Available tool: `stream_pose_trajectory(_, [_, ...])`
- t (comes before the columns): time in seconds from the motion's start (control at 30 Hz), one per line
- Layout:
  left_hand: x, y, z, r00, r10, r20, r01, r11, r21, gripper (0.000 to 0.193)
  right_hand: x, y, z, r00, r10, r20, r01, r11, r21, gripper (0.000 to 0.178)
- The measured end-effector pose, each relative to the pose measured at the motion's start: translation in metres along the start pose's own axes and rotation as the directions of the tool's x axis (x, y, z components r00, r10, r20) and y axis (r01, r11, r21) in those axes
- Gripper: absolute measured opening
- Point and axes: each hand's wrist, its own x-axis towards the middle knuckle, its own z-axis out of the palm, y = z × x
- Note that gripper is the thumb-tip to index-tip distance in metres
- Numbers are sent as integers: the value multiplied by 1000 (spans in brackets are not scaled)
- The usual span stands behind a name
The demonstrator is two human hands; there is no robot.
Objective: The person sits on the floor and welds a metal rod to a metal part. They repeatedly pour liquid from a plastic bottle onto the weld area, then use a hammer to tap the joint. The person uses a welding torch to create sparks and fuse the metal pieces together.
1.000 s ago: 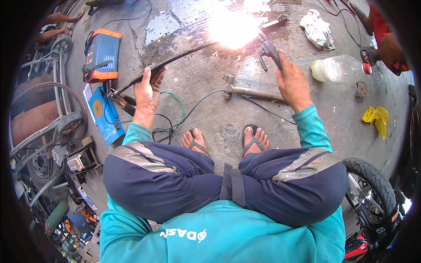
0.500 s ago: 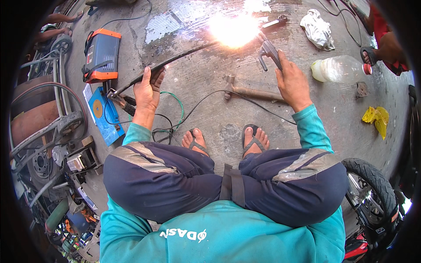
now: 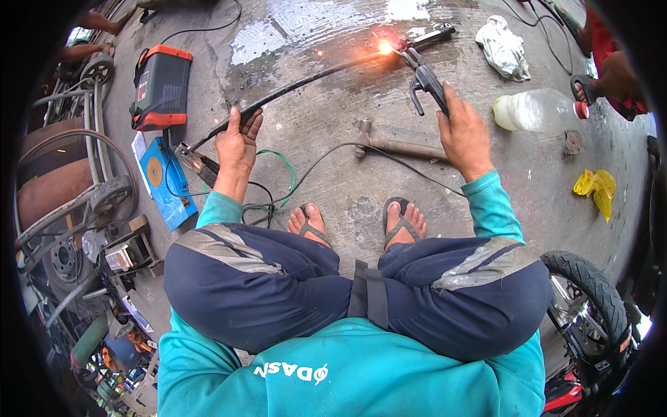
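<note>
My left hand grips a long, slightly curved dark metal bar near its left end, the thumb over it. A clamp sits at that end, just past the hand. My right hand is closed round the handle of a welding electrode holder. The holder's jaws point at the bar's far right part, where a small orange-white glow burns with a few sparks. The glare hides the electrode tip and the joint. Beyond the glow, a dark metal end piece lies on the floor.
A hammer lies between my arms, crossed by a black cable. An orange-and-black welding machine and a blue case stand left. Right are a plastic jug, a white cloth, a yellow bag and a motorcycle wheel.
The large white welding flare has shrunk to a small orange glow, and the bar shows more clearly. Both hands keep their hold, with only slight shifts.
</note>
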Motion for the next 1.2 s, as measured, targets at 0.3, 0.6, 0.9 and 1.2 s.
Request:
stream_pose_trajectory(0.3, [-5, 2, 6, 1000, 18, 5, -18, 1000, 5, 31, 1, -3, 2, 1000, 6, 18, -6, 999, 32, 62])
stream_pose_trajectory(0.6, [-3, 1, 5, 1000, 11, -13, -11, 1000, -6, 32, 3, 0, 9, 1000, 1, 25, -1, 1000, 11, 61])
stream_pose_trajectory(0.9, [-1, 0, 3, 1000, 10, -25, -10, 1000, -5, 29, 5, 1, 13, 1000, -7, 21, 7, 1000, 0, 62])
stream_pose_trajectory(1.2, [1, -2, 8, 998, -17, -63, 17, 1000, -8, 32, 4, 2, 14, 999, -4, 38, 5, 1000, -15, 62])
